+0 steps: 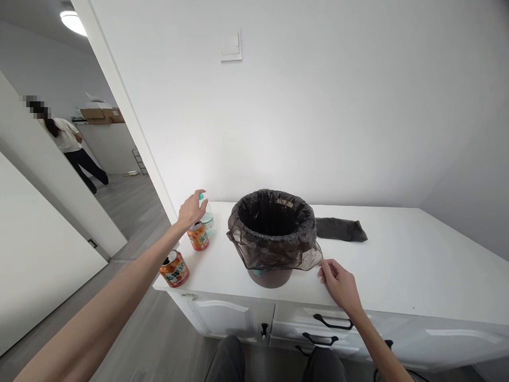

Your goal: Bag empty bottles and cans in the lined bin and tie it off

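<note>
Well apart, left hand at the bottle, right hand on the bin liner

The clear plastic bottle (pixel 207 218) stands roughly upright on the white countertop (pixel 397 265), to the left of the brown bin (pixel 272 280), near the far wall (pixel 338 106). Its long axis runs up into the left hand (pixel 193 208), which comes over it from the left and slightly above, so the green cap (pixel 201 196) shows between thumb and fingers. Those are parted about as wide as the cap; whether they press on it, I cannot tell. Of the two hands, the left is clearly the nearer to the bottle, with the bin between it and the right.

The right hand (pixel 337 280) is at the near right side of the bin, thumb and fingers closed in a pinch on the loose edge of the dark liner (pixel 278 252), pulling a thin corner outward. The liner is folded over the rim, its mouth open upward.

Just near of the bottle stands an orange can (pixel 198 236); a second can (pixel 175 269) is nearer, by the countertop's left edge.
</note>
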The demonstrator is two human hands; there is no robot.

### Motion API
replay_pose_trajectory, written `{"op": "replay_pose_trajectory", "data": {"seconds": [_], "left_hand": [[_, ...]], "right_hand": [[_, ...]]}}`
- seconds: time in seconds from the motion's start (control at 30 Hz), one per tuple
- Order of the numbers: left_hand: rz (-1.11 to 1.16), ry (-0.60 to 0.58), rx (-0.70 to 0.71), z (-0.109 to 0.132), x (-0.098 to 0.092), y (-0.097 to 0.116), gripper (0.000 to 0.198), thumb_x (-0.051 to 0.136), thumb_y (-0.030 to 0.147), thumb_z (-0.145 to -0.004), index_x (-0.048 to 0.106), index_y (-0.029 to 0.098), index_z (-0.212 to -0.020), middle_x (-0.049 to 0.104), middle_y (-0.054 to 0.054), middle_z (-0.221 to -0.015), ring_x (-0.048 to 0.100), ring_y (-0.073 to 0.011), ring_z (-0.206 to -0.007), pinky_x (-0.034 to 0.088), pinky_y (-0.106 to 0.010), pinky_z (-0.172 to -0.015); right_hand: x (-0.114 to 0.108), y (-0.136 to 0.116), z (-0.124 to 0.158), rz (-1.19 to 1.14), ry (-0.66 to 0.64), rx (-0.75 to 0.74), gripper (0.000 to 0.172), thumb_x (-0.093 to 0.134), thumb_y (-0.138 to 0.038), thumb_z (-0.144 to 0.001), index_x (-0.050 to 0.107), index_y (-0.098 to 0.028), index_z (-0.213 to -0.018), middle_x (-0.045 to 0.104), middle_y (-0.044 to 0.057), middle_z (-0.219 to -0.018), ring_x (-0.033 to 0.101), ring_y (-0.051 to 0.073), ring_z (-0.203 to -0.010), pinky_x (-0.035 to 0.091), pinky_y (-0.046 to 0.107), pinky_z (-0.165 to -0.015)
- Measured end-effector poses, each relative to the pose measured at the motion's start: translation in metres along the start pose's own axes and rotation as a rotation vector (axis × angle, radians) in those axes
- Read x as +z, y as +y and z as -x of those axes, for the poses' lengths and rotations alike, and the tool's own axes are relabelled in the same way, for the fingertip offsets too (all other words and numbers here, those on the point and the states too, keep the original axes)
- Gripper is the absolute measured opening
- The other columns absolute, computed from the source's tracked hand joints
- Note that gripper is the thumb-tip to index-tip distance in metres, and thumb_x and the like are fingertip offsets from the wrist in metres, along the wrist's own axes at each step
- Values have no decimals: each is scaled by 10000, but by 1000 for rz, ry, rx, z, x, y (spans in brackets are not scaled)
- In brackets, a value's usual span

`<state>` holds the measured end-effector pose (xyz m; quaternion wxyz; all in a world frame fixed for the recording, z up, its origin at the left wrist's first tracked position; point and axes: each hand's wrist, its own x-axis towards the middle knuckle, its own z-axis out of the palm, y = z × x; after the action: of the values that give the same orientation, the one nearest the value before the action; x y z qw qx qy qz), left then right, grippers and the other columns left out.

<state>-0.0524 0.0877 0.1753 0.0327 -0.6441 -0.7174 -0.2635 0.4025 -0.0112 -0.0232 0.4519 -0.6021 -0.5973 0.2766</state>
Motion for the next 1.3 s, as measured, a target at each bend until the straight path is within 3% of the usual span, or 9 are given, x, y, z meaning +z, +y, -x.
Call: {"op": "replay_pose_trajectory", "data": {"seconds": [0.2,0.43,0.53,0.67,0.83,0.93,1.07,1.13,1.3], "left_hand": [[117,111,118,13,-9,22,439,402,452,-1084,458,233,-1460,683,-146,-1387,659,-311,-1249,497,-490,-1077],[687,597,501,56,-73,118,379,507,566,-1085,408,320,-1356,645,-76,-1429,615,-236,-1385,544,-466,-1126],[757,457,609,82,-93,156,384,583,624,-1033,520,312,-1248,677,-43,-1351,623,-267,-1381,575,-499,-1101],[863,-20,588,102,-83,176,373,728,549,-952,638,244,-1146,733,-66,-1287,701,-273,-1247,624,-465,-1037],[809,-446,606,100,-56,169,358,803,432,-901,705,256,-1198,740,-51,-1328,724,-246,-1206,578,-443,-1114],[767,-357,638,92,-54,157,462,810,455,-900,683,284,-1310,705,-56,-1417,654,-263,-1340,488,-446,-1209],[691,116,456,64,-45,118,413,624,520,-1020,640,268,-1347,693,-94,-1419,593,-268,-1390,437,-470,-1220],[506,237,315,47,-32,89,418,507,504,-1066,599,257,-1391,666,-111,-1439,559,-290,-1413,415,-517,-1215],[-183,-133,-12,30,2,25,711,635,586,-922,506,199,-1505,559,-247,-1529,465,-464,-1471,355,-645,-1172]], "right_hand": [[1,-3,1,7,8,6,570,453,-753,-967,652,-249,-789,669,27,-618,622,213,-594,479,314,-671],[1,1,2,25,-6,25,515,461,-700,-980,647,-253,-805,675,22,-641,631,216,-622,470,311,-685],[1,3,1,30,-6,20,508,464,-688,-987,642,-252,-796,679,20,-642,637,214,-624,468,309,-687],[1,7,0,39,-4,30,501,469,-681,-984,648,-247,-810,689,19,-657,644,211,-632,468,309,-709],[2,8,1,27,-2,31,514,455,-690,-989,651,-244,-823,690,24,-658,641,215,-638,463,306,-698],[2,7,2,33,-4,39,497,451,-669,-992,647,-247,-817,686,23,-656,639,216,-645,461,303,-697],[2,8,1,51,-4,35,445,458,-605,-996,626,-251,-783,688,21,-666,638,210,-649,455,301,-712],[2,10,0,54,-2,28,437,458,-585,-996,610,-253,-758,685,20,-660,635,208,-643,451,302,-716],[2,12,-1,33,1,12,452,454,-605,-998,628,-251,-777,687,22,-648,634,209,-625,453,307,-695]]}}
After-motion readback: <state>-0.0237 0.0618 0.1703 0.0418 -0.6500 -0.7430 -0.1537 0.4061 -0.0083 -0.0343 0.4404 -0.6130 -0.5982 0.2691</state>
